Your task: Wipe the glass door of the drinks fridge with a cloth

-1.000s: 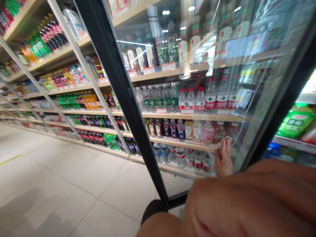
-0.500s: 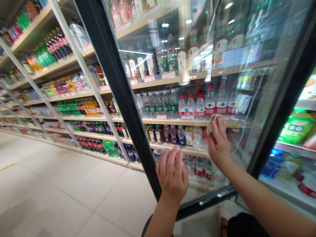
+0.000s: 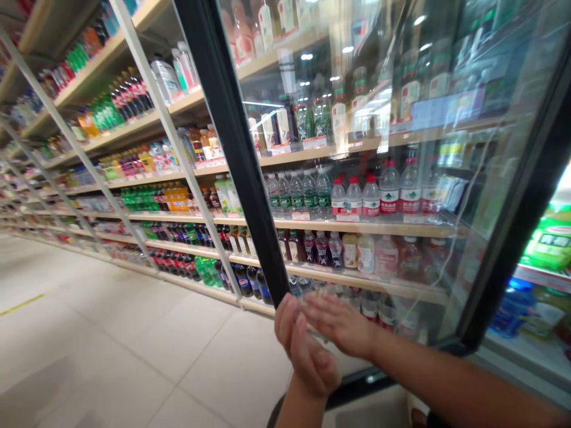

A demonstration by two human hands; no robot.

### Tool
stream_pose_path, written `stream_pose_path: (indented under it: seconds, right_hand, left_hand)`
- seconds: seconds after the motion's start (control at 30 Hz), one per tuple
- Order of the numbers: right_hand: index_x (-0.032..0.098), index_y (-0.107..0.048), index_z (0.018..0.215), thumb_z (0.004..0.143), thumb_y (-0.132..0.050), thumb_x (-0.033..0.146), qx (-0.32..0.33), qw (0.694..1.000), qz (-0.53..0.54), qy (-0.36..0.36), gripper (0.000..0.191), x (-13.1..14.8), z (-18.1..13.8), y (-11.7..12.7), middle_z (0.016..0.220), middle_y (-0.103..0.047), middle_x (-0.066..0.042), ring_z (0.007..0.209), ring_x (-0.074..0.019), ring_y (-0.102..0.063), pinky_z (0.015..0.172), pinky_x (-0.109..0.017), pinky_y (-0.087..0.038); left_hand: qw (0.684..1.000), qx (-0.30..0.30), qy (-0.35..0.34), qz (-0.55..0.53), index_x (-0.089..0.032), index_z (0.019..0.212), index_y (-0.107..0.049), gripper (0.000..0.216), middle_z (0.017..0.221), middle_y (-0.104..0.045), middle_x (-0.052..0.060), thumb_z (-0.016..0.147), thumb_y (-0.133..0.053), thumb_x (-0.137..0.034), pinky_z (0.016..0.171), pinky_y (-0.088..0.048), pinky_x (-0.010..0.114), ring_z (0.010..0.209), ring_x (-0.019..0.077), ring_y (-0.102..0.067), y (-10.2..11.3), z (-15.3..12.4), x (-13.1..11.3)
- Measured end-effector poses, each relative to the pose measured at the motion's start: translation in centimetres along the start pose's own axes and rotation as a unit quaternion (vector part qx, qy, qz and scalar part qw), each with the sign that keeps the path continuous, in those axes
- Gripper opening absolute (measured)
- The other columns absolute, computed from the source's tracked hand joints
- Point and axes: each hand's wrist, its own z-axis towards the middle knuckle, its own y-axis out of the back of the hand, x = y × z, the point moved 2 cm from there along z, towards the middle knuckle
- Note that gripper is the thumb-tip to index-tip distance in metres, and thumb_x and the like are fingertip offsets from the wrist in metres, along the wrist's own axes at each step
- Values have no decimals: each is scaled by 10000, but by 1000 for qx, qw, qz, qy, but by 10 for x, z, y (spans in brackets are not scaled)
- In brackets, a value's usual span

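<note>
While left hand (image 3: 307,356) grips door frame (image 3: 248,178) | right hand (image 3: 342,324) flat, fingers extended | anything beneath: cannot tell

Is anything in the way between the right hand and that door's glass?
Nothing visible blocks it, except perhaps a pale cloth under the right hand, too blurred to be sure. The left hand sits close beside, at the black door frame. The bottles stand behind the glass, not in between.

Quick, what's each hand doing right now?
Left hand: half-curled by the long black door frame; grip can't be told.
Right hand: open, fingers outstretched over the clear glass pane; anything underneath is unclear.
</note>
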Motion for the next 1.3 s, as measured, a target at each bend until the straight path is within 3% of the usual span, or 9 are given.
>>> stream_pose_path:
  seconds: [0.1,0.17,0.3,0.4,0.57,0.77,0.97,1.17,1.3]
  right_hand:
    - [200,-586,1330,1024,-373,214,86,994,23,68,373,15,-35,-17,1287,-683,19,1298,-45,-535,1145,-193,-371]
    - [199,-533,1385,1021,-392,213,92,994,15,54,391,-1,-32,-3,1315,-665,8,1346,-47,-487,1166,-210,-347]
    - [243,-348,1514,974,-402,108,-61,994,-56,-75,560,-51,9,47,1478,-521,-34,1487,-151,-283,1228,-389,-292]
    - [213,-295,1538,946,-419,72,-165,968,-107,-155,621,-61,0,53,1523,-457,-86,1504,-205,-246,1225,-458,-300]
    - [239,-484,1431,989,-411,154,-11,995,-98,12,457,-44,-51,28,1414,-588,6,1466,-114,-320,1202,-300,-333]
    - [220,-270,1547,927,-443,59,-172,958,-132,-189,664,-78,-16,61,1527,-450,-99,1501,-232,-255,1208,-489,-329]
    - [206,-276,1542,939,-386,72,-84,982,-128,-110,628,-66,4,57,1493,-504,-53,1509,-187,-225,1216,-412,-322]
    - [221,-212,1562,945,-378,68,-147,964,-137,-174,657,-73,34,69,1558,-408,-65,1521,-209,-192,1228,-466,-288]
    - [211,-254,1551,945,-385,88,-94,979,-126,-134,632,-68,26,66,1513,-479,-36,1514,-190,-214,1231,-413,-291]
  left_hand:
    - [999,52,0,-7,-173,1478,-354,518,1469,-436,156,993,-239,-313,1061,-418,541,1342,330,-443,7,-3,8]
    - [996,85,-11,-9,-142,1479,-354,516,1471,-434,170,1001,-258,-311,1077,-401,547,1351,341,-434,9,-8,10]
    - [986,151,-76,12,-93,1496,-323,533,1492,-415,195,996,-313,-279,1105,-369,541,1381,355,-402,-5,-10,6]
    - [975,173,-115,76,-87,1506,-310,575,1483,-448,194,960,-424,-227,1161,-304,500,1432,332,-339,-26,-5,5]
    - [944,205,-119,230,-107,1509,-313,653,1428,-534,155,914,-558,-217,1236,-116,455,1502,266,-172,-56,-5,21]
    - [933,198,-117,278,-118,1524,-266,706,1473,-477,142,916,-583,-286,1243,-59,462,1511,251,-102,-66,-20,37]
    - [931,192,-129,284,-119,1524,-271,727,1480,-465,147,907,-605,-312,1238,-89,464,1510,253,-120,-66,-19,38]
    - [923,204,-121,302,-104,1528,-250,740,1481,-461,157,905,-604,-291,1233,-90,489,1511,267,-104,-66,-19,37]
    - [925,205,-126,293,-103,1526,-257,737,1479,-463,168,907,-607,-298,1232,-99,490,1510,265,-118,-66,-20,40]
